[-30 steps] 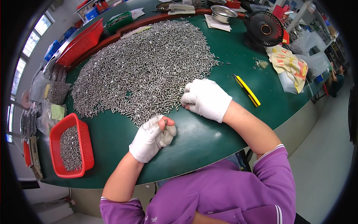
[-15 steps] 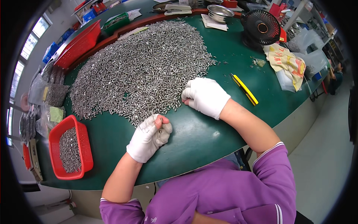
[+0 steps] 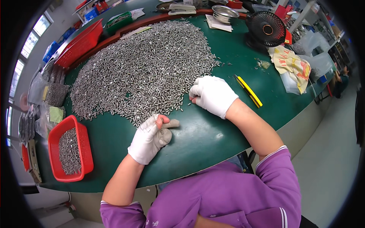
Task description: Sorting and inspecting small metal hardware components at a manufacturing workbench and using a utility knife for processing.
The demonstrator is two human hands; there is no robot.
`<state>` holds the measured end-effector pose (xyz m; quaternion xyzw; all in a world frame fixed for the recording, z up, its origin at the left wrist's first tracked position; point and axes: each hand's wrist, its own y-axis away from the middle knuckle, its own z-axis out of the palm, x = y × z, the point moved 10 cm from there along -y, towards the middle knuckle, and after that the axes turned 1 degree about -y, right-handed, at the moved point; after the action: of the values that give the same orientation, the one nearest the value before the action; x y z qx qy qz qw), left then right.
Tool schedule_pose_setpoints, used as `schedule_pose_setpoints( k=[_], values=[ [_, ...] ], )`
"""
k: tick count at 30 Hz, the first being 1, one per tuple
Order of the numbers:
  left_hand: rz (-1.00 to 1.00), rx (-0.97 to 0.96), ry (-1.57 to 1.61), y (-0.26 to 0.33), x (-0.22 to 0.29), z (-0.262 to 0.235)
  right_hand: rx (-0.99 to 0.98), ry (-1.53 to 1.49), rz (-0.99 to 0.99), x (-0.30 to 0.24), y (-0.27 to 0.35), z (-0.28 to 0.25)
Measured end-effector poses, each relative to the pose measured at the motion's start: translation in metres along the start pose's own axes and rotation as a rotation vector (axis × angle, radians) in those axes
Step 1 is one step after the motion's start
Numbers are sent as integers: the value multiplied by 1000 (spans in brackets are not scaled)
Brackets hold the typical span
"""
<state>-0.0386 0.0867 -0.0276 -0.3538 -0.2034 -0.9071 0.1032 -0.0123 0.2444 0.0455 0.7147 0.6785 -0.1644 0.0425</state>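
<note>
A wide heap of small silvery metal pins (image 3: 144, 64) covers much of the green table. My left hand (image 3: 149, 140), in a white glove with bare fingertips showing, is at the heap's near edge. Its palm side is turned up and its fingers are curled around a small metal pin (image 3: 162, 132), with the index finger stretched out to the right. Gloved the same way, my right hand (image 3: 215, 97) rests at the heap's right edge, fingers bent down and pressed together. Whatever lies between those fingertips is hidden. A few loose pins lie just left of them.
A red plastic basket (image 3: 90, 157) partly filled with pins stands at the left. To the right lie a yellow utility knife (image 3: 249, 91) and a printed cloth bag (image 3: 291, 66). A black fan (image 3: 266, 28) and a metal bowl (image 3: 225, 12) stand at the back.
My right hand has shifted slightly right, away from the heap. On my left hand the index finger has straightened out, and a pin shows in the curled fingers.
</note>
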Motion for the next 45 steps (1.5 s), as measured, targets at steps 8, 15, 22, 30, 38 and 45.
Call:
schedule_pose_setpoints(
  k=[8, 15, 22, 30, 38, 45],
  values=[
    [15, -4, 25, -1, 1, 0, 117, -329, -257, -56, 5, -24],
    [-1, 4, 5, -1, 1, -1, 138, 89, -353, -66, 9, -23],
    [6, -36, 31, -1, 1, 3, 269, -385, -123, -22, 5, -35],
    [-8, -116, -50, 2, -4, 16, 134, -523, -422, -70, 12, -9],
    [-87, 4, -98, 5, -9, 7, 18, -660, -392, -70, 9, 3],
    [-21, -38, -130, 3, -4, 11, 153, -521, -290, -52, 4, -16]
  ],
)
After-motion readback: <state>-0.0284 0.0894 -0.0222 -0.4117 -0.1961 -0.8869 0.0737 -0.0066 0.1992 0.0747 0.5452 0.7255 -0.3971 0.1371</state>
